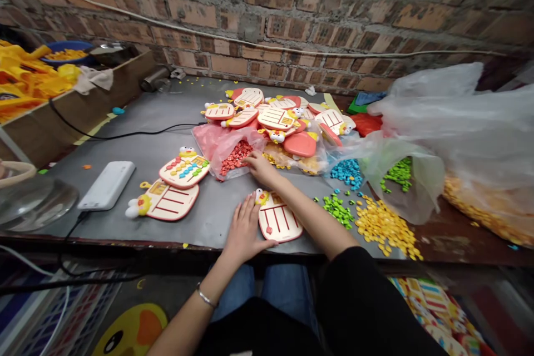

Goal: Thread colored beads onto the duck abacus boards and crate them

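Observation:
My left hand (244, 228) lies flat along the left side of a cream duck-headed toy board (280, 219) with red edging, fingers stretched out and thumb apart at its lower edge. One red piece (269, 230) sits at the lower end of a slot on that board. Across it reaches my right arm. My right hand (262, 169) is at the small red plastic pieces (236, 157) in an open pink bag (208, 139); its fingers are bent together, and whatever lies between the fingertips is hidden. To the left, a board with rows of coloured pieces (184, 171) overlaps a bare-slotted board (173, 201).
Behind the bags is a pile of similar boards (275, 117). Blue (347, 172), green (337, 210) and yellow pieces (386, 225) lie at right, near large clear bags (459, 122). A white power bank (107, 184) with a cable sits at left.

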`<action>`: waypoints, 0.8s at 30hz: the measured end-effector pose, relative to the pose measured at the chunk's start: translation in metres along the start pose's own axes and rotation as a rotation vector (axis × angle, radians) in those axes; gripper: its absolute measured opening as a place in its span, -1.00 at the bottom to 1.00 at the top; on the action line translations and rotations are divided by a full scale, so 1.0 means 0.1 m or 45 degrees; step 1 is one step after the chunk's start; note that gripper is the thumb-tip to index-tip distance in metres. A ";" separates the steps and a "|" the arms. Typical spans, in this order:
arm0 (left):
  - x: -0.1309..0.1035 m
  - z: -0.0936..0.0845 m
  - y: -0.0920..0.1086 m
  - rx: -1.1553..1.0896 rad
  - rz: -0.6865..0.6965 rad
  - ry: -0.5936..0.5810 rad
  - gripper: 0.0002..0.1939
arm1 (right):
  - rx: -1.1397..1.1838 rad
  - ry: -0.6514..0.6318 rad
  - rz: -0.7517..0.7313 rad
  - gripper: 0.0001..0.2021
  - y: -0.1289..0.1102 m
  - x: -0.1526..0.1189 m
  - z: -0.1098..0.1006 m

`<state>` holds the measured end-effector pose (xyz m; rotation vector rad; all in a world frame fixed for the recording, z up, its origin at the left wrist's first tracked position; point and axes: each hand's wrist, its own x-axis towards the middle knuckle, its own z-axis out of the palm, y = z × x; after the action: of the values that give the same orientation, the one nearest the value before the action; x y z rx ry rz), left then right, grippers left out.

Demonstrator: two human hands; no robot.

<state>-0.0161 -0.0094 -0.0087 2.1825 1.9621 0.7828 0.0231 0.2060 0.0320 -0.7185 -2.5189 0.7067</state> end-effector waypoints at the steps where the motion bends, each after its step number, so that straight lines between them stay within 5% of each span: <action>1: 0.00 0.00 0.00 -0.001 0.003 0.003 0.09 | 0.108 0.074 -0.013 -0.81 0.02 -0.13 -0.08; 6: 0.00 0.00 0.00 -0.010 0.000 0.017 0.08 | 0.638 0.431 0.094 -0.85 0.10 -1.03 -0.50; 11: 0.00 0.01 -0.03 -0.008 0.031 0.018 0.03 | 0.390 0.465 0.273 -0.87 0.15 -1.68 -0.56; 18: 0.01 0.01 -0.01 0.022 -0.002 -0.016 0.05 | 0.015 0.336 0.084 -0.85 0.25 -1.61 -0.30; 24: 0.01 0.00 0.01 0.043 -0.041 -0.040 0.10 | 0.030 0.290 0.044 -0.87 0.19 -1.73 -0.38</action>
<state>-0.0152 -0.0090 -0.0079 2.1624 2.0042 0.7116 0.1840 0.1331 0.0068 -0.7888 -2.2935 0.6273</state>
